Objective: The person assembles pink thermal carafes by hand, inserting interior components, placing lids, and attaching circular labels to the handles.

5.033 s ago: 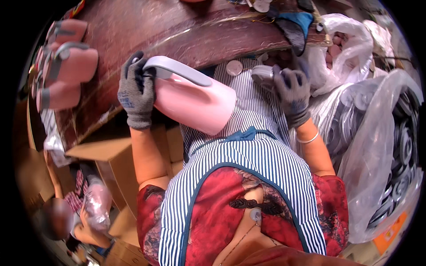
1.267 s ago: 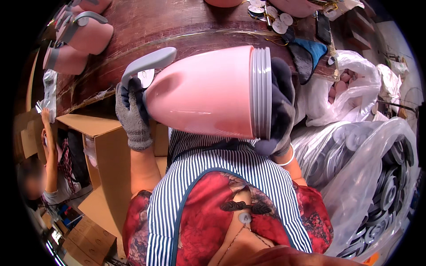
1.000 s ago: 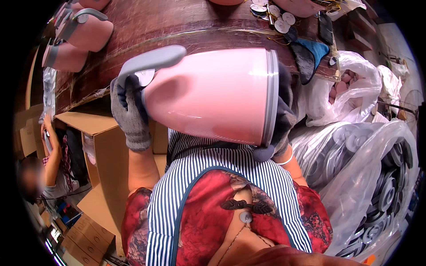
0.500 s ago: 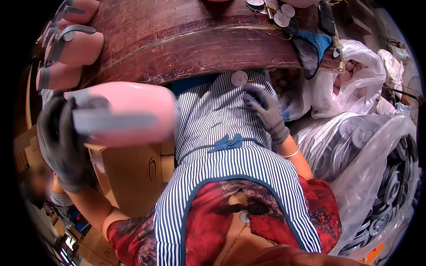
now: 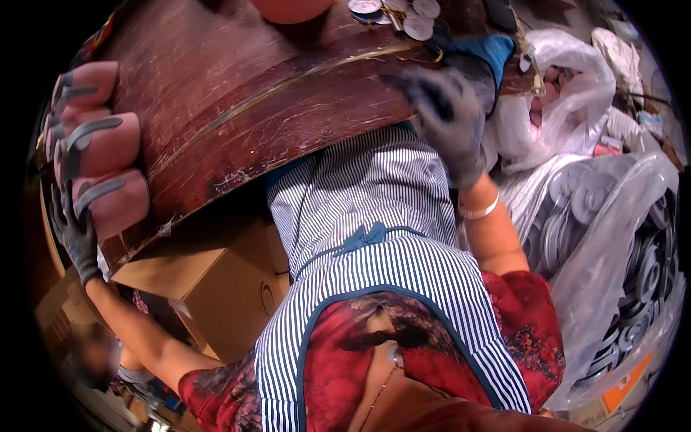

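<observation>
My left hand [image 5: 74, 234], in a grey glove, is at the table's left edge. Its fingers are spread beside the nearest pink jug-like vessel [image 5: 119, 205], which has a grey strap-shaped handle; whether they touch it is unclear. Behind that one stand further pink vessels [image 5: 115, 142] with grey handles. My right hand [image 5: 450, 115], also gloved, is blurred above the table's front edge. Its fingers point left, close to a black and blue cloth piece [image 5: 486, 61]; whether anything is between them cannot be made out. Farther back lie several round white tags [image 5: 417, 27] with yellow ties.
The worn reddish-brown table [image 5: 237, 108] spans the top of the view. Another pink rounded thing [image 5: 291, 9] is at its far side. Cardboard boxes [image 5: 194, 281] stand below left. On the right are plastic bags with pink parts [image 5: 551, 97] and grey discs [image 5: 590, 198]. A person [image 5: 93, 356] is lower left.
The pink vessel my left hand held is now on the table at the left, and that hand has let go. My right hand has risen from my lap to the table edge.
</observation>
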`<state>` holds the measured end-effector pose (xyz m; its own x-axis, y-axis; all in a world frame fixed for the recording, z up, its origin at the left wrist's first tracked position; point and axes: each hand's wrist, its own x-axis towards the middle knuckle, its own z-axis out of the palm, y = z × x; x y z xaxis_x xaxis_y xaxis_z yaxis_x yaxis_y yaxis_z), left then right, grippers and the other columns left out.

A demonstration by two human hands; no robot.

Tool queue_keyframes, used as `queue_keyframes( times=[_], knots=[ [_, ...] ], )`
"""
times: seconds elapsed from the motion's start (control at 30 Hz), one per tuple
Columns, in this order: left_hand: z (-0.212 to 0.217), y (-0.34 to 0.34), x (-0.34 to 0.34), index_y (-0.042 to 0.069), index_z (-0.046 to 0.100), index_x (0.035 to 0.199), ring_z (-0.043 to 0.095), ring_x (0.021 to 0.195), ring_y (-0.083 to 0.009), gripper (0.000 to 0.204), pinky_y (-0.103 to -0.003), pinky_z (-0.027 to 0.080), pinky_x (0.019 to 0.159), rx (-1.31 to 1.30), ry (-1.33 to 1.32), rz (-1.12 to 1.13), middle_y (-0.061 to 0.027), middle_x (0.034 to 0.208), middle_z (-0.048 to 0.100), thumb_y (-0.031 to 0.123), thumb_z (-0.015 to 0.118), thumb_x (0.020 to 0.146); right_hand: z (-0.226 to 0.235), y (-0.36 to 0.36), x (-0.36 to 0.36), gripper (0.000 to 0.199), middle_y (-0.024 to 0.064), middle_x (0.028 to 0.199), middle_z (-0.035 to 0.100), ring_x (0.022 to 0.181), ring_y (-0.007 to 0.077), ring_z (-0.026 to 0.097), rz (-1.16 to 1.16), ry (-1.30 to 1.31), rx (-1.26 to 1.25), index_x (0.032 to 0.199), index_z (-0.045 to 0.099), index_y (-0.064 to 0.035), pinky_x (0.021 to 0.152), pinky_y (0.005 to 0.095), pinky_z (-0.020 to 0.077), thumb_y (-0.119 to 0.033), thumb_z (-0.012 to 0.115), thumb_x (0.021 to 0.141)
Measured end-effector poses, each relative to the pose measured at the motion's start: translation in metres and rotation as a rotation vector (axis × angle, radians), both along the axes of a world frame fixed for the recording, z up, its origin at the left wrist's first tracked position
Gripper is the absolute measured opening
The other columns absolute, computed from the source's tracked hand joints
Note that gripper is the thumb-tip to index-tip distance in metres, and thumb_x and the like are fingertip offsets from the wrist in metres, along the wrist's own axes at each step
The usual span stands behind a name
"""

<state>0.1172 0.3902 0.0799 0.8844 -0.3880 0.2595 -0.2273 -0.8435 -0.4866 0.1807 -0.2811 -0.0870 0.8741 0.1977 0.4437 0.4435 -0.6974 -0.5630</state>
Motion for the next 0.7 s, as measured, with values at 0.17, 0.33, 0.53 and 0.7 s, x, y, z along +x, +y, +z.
queue_keyframes(
  times=[0.17, 0.33, 0.53, 0.7],
  knots=[
    [0.029, -0.119, 0.064, 0.007, 0.053, 0.139, 0.059, 0.121, -0.0347, 0.043, -0.042, 0.042, 0.106, 0.119, 0.007, -0.235, -0.0140, 0.135, 0.060, 0.018, 0.053, 0.098, 0.017, -0.037, 0.031, 0.051, 0.0118, 0.104, 0.070, 0.087, 0.0225, 0.071, -0.203, 0.118, 0.200, 0.128, 0.062, -0.0098, 0.075, 0.0314, 0.0560, -0.035, 0.076, 0.086],
    [-0.042, -0.250, 0.191, 0.003, 0.061, 0.130, 0.061, 0.108, -0.0193, 0.034, -0.031, 0.047, 0.093, -0.896, -0.002, -0.435, -0.0125, 0.128, 0.063, 0.017, 0.052, 0.101, -0.029, -0.115, -0.027, 0.031, 0.0080, 0.095, 0.072, 0.076, 0.0096, 0.067, -0.104, 1.135, 0.216, 0.116, 0.067, -0.0026, 0.068, 0.0268, 0.0540, -0.024, 0.059, 0.096],
    [-0.121, -0.321, 0.289, 0.002, 0.065, 0.114, 0.061, 0.103, -0.0181, 0.022, -0.033, 0.047, 0.091, -1.147, -0.092, -0.536, -0.0081, 0.117, 0.065, 0.015, 0.063, 0.097, -0.264, -0.165, -0.053, 0.038, 0.0214, 0.120, 0.065, 0.112, 0.0413, 0.060, -0.325, 0.943, -0.242, 0.123, 0.064, -0.0142, 0.093, 0.0466, 0.0482, -0.036, 0.060, 0.092],
    [-0.111, -0.327, 0.214, 0.001, 0.057, 0.118, 0.061, 0.108, -0.0234, 0.024, -0.035, 0.048, 0.095, -1.141, -0.240, -0.365, -0.0111, 0.118, 0.063, 0.012, 0.061, 0.096, -0.369, -0.165, -0.045, 0.043, 0.0226, 0.122, 0.064, 0.115, 0.0396, 0.059, -0.649, 0.940, 0.041, 0.125, 0.062, -0.0120, 0.095, 0.0449, 0.0471, -0.035, 0.063, 0.089]
  ],
)
